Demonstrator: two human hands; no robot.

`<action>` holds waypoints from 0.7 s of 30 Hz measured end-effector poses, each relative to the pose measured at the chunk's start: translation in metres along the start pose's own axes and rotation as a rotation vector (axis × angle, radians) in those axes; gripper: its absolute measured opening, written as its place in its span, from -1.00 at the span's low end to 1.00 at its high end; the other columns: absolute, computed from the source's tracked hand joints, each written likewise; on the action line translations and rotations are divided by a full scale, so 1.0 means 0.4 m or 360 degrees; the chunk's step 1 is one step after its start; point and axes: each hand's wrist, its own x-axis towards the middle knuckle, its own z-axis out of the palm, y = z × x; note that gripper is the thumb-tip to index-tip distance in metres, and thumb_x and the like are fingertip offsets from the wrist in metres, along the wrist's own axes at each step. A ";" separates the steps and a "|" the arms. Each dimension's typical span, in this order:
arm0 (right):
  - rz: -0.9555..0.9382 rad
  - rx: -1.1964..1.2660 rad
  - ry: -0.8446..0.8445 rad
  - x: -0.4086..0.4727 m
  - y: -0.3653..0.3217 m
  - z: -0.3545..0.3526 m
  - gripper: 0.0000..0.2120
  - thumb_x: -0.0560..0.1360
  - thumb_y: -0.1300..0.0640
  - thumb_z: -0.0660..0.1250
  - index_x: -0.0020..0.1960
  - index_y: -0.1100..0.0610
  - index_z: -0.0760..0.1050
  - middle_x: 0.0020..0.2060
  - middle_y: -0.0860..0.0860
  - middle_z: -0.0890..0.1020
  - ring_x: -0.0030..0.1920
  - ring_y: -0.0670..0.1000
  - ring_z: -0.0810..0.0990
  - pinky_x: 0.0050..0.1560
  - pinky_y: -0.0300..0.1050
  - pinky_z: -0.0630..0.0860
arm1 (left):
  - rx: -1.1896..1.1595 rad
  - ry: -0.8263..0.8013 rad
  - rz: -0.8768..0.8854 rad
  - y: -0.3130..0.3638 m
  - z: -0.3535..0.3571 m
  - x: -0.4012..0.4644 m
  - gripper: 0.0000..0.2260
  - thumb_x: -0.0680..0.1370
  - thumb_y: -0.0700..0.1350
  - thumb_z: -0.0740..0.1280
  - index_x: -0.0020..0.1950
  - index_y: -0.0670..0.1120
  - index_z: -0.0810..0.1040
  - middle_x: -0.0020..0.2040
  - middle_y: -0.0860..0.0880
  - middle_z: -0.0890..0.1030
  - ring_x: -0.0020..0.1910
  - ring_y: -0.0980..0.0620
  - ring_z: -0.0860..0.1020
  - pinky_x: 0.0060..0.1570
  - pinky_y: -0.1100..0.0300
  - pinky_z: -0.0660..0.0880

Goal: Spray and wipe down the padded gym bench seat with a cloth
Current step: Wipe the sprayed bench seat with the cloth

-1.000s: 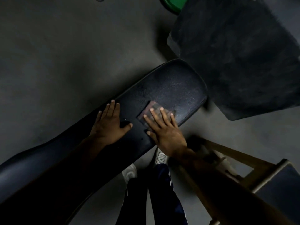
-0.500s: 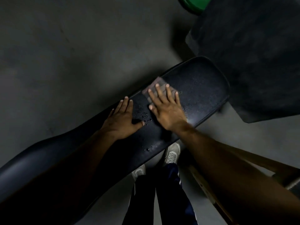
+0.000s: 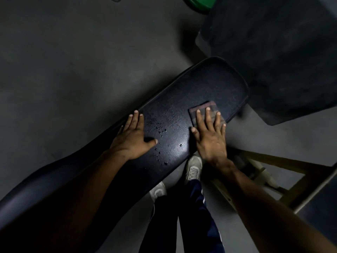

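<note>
The black padded bench seat runs diagonally from lower left to upper right. A small folded brownish cloth lies flat on the seat near its right edge. My right hand presses down on the cloth, fingers spread over it. My left hand rests flat on the pad to the left, fingers together, holding nothing. Between the hands, water droplets dot the pad. No spray bottle is in view.
A large dark mat or pad lies beyond the seat's far end, with a green object at the top edge. A wooden frame stands at the lower right. My legs and white shoes are below the bench on the grey floor.
My right hand has slid the cloth from the seat's far left edge across to the near right edge. The left hand has stayed flat on the pad.
</note>
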 end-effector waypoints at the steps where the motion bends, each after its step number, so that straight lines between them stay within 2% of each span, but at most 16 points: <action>1: -0.0051 -0.0017 -0.0022 -0.002 -0.021 0.007 -0.39 0.76 -0.19 -0.04 0.74 -0.13 -0.15 0.73 -0.02 -0.18 0.70 0.24 -0.32 0.66 0.29 -0.26 | -0.0001 0.0012 0.0002 0.000 0.002 0.000 -0.03 0.52 0.35 0.25 0.63 -0.07 -0.25 0.62 -0.02 -0.34 0.61 0.03 -0.28 0.58 0.02 -0.11; 3: -0.0235 -0.0064 -0.0085 -0.033 -0.037 0.023 -0.40 0.76 -0.20 -0.06 0.73 -0.15 -0.19 0.72 -0.05 -0.24 0.68 0.20 -0.37 0.67 0.26 -0.30 | 0.0007 0.0021 0.0012 -0.003 0.003 0.000 -0.03 0.52 0.35 0.25 0.64 -0.08 -0.24 0.62 -0.02 -0.33 0.61 0.03 -0.27 0.59 0.02 -0.11; 5: -0.0329 -0.0117 -0.0099 -0.076 -0.013 0.036 -0.41 0.77 -0.20 -0.07 0.73 -0.18 -0.18 0.72 -0.09 -0.22 0.69 0.15 -0.35 0.70 0.25 -0.22 | 0.0008 0.0011 0.0016 -0.004 0.002 -0.001 -0.04 0.52 0.34 0.26 0.64 -0.08 -0.23 0.63 -0.03 -0.32 0.62 0.02 -0.26 0.59 0.01 -0.10; 8: -0.0141 -0.0084 -0.0022 -0.102 0.052 0.033 -0.42 0.75 -0.20 -0.08 0.73 -0.20 -0.11 0.73 -0.11 -0.14 0.73 0.16 -0.20 0.70 0.24 -0.08 | -0.0001 0.0010 0.0018 -0.004 0.001 -0.002 -0.04 0.52 0.34 0.27 0.64 -0.08 -0.21 0.63 -0.03 -0.31 0.62 0.02 -0.24 0.59 -0.01 -0.10; 11: 0.0069 -0.0001 0.0029 -0.061 0.103 -0.005 -0.44 0.77 -0.14 -0.03 0.73 -0.17 -0.09 0.74 -0.06 -0.11 0.73 0.19 -0.14 0.69 0.25 -0.08 | -0.0006 0.0015 0.0023 -0.004 0.007 0.000 -0.03 0.51 0.35 0.27 0.64 -0.08 -0.22 0.63 -0.04 -0.32 0.62 0.01 -0.26 0.59 -0.01 -0.10; 16: 0.0126 0.0036 0.0087 0.108 0.103 -0.084 -0.43 0.77 -0.14 -0.02 0.74 -0.11 -0.05 0.75 0.01 -0.06 0.72 0.26 -0.17 0.67 0.34 -0.11 | 0.0005 0.0053 0.0024 0.001 0.024 -0.001 0.01 0.50 0.35 0.28 0.63 -0.09 -0.26 0.62 -0.04 -0.35 0.61 0.00 -0.29 0.58 -0.03 -0.11; 21: 0.0133 0.0091 0.0001 0.285 0.004 -0.145 -0.41 0.76 -0.21 -0.09 0.74 -0.12 -0.13 0.74 -0.03 -0.17 0.71 0.24 -0.28 0.66 0.36 -0.24 | 0.0000 0.0096 0.0005 0.002 0.037 0.002 0.04 0.48 0.37 0.29 0.63 -0.09 -0.28 0.62 -0.04 -0.36 0.61 -0.01 -0.30 0.58 -0.08 -0.11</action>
